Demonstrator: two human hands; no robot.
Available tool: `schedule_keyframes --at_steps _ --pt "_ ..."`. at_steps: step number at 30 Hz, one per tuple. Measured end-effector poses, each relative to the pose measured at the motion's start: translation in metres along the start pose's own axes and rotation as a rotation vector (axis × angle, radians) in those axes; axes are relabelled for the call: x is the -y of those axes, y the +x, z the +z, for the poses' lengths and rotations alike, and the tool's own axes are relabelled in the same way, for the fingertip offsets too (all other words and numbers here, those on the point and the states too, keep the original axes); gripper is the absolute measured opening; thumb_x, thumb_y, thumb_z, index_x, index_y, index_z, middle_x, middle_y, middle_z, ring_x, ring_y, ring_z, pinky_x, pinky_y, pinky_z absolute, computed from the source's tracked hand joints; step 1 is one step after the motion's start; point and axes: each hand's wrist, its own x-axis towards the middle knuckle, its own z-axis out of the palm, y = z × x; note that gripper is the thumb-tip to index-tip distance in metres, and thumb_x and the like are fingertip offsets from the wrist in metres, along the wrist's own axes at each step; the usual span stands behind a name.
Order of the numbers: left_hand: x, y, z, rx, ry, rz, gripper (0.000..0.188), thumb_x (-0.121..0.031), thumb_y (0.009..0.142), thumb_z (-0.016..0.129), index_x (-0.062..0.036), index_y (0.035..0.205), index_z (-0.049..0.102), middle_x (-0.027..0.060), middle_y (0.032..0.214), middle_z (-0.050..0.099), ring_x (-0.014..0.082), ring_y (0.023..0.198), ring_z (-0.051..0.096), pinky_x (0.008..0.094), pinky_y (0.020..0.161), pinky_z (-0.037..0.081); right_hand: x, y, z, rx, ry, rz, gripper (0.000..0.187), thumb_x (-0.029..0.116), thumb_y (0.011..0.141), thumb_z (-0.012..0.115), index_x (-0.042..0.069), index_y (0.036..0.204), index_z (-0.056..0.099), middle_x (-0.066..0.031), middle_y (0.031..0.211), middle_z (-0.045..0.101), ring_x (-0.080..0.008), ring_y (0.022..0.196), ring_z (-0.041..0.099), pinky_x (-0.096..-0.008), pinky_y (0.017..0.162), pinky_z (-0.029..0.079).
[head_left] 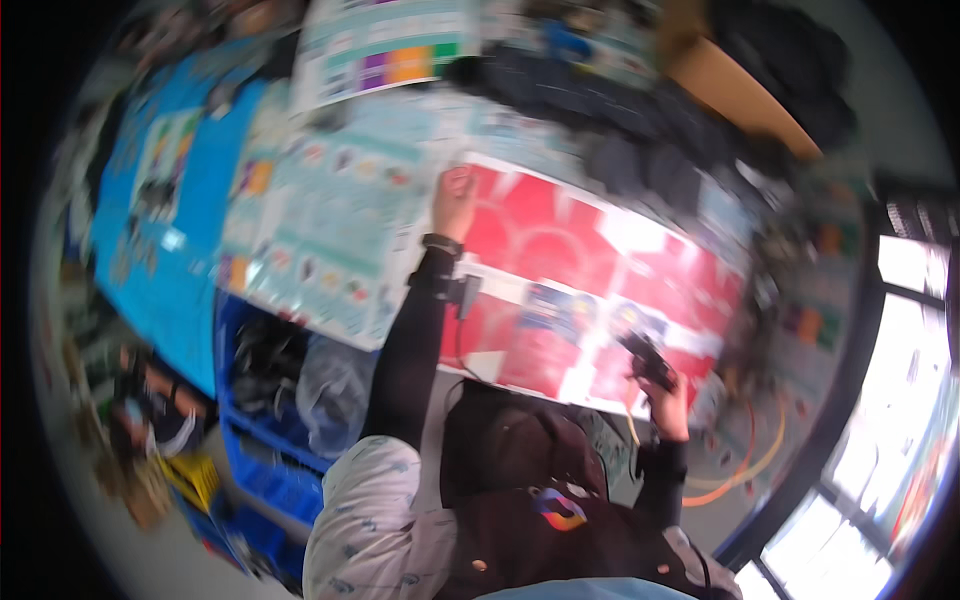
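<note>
A red and white printed sheet (560,240) lies slanted across the table in front of me, its near edge close to my body. At its far left corner is my left hand (457,198), fingers curled closed on the edge; motion blur softens the grip. My right hand (668,400) is closed around a dark, irregular object (648,362) over the sheet's near right part. Blur hides what kind of thing it is. A thin dark cable with a small box (466,296) hangs by my left wrist.
Teal-and-white printed sheets (325,220) cover the table to the left, beside a blue surface (170,220). Dark bundled material (590,100) and a cardboard box (735,85) lie at the back. Blue crates (265,470) stand low left. Orange and yellow hoses (735,475) curve at right.
</note>
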Motion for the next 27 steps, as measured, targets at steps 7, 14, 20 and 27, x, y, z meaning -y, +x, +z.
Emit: schedule_keyframes --at_steps 7,14,20,27 --pt "-0.043 -0.023 0.198 0.209 0.332 0.112 0.060 -0.052 0.088 0.075 0.0003 0.116 0.068 0.0142 0.103 0.075 0.0235 0.091 0.072 0.0340 0.077 0.056 -0.008 -0.063 -0.045 -0.195 0.293 0.016 0.041 -0.009 0.082 0.057 -0.003 0.123 0.062 -0.0094 0.102 0.072 -0.0114 0.082 0.063 -0.0227 0.066 0.046" --pt "-0.002 0.050 0.223 0.198 0.383 0.026 0.046 -0.047 0.089 0.075 -0.0023 0.102 0.075 0.0088 0.088 0.075 0.0198 0.080 0.071 0.0340 0.070 0.054 -0.071 -0.110 -0.105 -0.209 0.170 0.011 0.041 -0.002 0.080 0.065 -0.002 0.120 0.065 -0.0046 0.086 0.071 -0.0071 0.060 0.056 -0.0224 0.050 0.042" --pt "-0.105 -0.033 0.160 0.295 0.535 0.403 0.031 -0.025 0.095 0.071 -0.0004 0.113 0.066 0.0105 0.094 0.072 0.0259 0.083 0.069 0.0364 0.074 0.053 -0.099 -0.114 -0.125 -0.283 0.211 0.070 0.045 -0.004 0.082 0.066 0.000 0.127 0.062 -0.0003 0.076 0.065 -0.0062 0.053 0.052 -0.0231 0.048 0.039" --pt "-0.118 -0.260 0.092 0.750 1.286 0.992 0.009 -0.014 0.084 0.060 -0.0158 0.092 0.063 0.0035 0.094 0.058 0.0252 0.100 0.059 0.0402 0.078 0.050 -0.070 -0.083 -0.116 -0.053 0.339 -0.076 0.040 -0.005 0.083 0.059 0.000 0.122 0.063 -0.0059 0.096 0.073 -0.0066 0.064 0.056 -0.0213 0.052 0.041"
